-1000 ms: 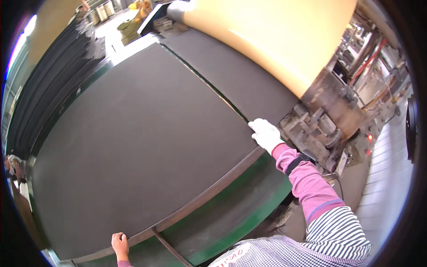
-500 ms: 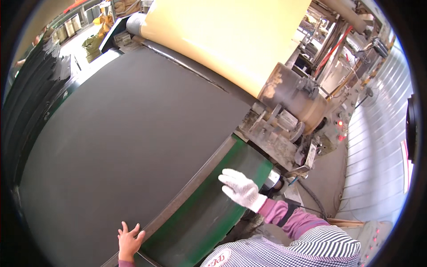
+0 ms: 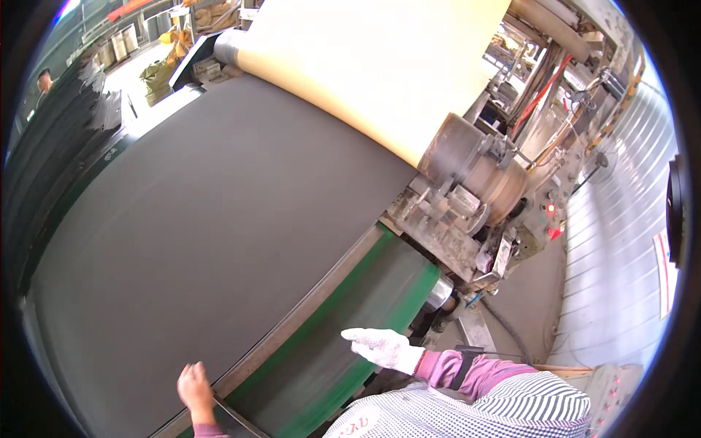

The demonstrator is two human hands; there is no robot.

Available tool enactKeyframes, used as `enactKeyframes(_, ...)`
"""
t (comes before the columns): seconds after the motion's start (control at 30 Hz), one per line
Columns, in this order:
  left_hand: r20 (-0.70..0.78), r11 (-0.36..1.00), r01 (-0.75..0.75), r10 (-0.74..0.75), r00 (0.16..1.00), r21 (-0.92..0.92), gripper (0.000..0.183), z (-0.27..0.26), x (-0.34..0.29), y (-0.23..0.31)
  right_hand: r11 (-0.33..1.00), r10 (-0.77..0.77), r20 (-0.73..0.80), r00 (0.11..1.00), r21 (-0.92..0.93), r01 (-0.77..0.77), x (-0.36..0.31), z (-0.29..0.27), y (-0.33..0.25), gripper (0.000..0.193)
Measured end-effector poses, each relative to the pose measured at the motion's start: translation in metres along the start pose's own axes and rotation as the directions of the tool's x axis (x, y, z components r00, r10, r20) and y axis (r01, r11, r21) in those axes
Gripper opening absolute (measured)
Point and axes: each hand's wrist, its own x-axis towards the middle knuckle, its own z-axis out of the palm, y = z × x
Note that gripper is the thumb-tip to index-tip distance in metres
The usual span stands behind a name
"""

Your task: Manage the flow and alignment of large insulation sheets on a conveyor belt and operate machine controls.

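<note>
A wide dark grey sheet [image 3: 212,219] spreads over the machine bed and meets a large yellow roll [image 3: 365,66] at the far side. My bare left hand [image 3: 196,390] is at the near edge of the sheet, fingers drawn together and curled; whatever they may grip is hidden. My right hand [image 3: 383,349], in a white knit glove, hangs above the green-edged dark belt [image 3: 328,328]. Its fingers are stretched out and point left, and nothing shows in it. A brownish metal strip [image 3: 299,310] runs between sheet and belt.
At the roll's right end sits a metal drum [image 3: 475,168] with brackets and fittings. A control panel with red lights [image 3: 551,209] stands beyond it, near a corrugated wall [image 3: 613,219]. Dark ragged sheets [image 3: 66,139] hang at the left, where another person [image 3: 45,82] is partly visible.
My left hand has moved slightly left, and its spread fingers have drawn together. My right hand has come down and a little left, its fingers now closer together. The view has shifted slightly.
</note>
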Motion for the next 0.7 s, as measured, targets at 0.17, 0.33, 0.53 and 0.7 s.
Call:
enactKeyframes(0.17, -0.103, 0.938, 0.320, -0.308, 0.946, 0.134, 0.034, -0.022, -0.065, -0.090, 0.967, -0.016, 0.162, 0.987, -0.248, 0.056, -0.013, -0.006, 0.022, 0.036)
enactKeyframes(0.33, -0.097, 0.985, 0.165, -0.160, 0.982, 0.052, 0.043, -0.004, -0.055, -0.019, 0.976, 0.171, 0.221, 0.960, -0.172, -0.135, -0.032, -0.013, 0.033, 0.034)
enactKeyframes(0.53, -0.216, 0.990, 0.062, -0.033, 0.976, 0.129, 0.050, 0.021, -0.025, 0.096, 0.817, 0.268, 0.202, 0.942, 0.471, -0.334, -0.040, -0.006, 0.028, 0.007)
enactKeyframes(0.7, -0.065, 0.990, -0.065, 0.057, 0.996, -0.123, 0.051, 0.028, -0.015, 0.112, 0.950, 0.268, 0.148, 0.952, 0.125, -0.287, -0.024, 0.003, 0.018, 0.014)
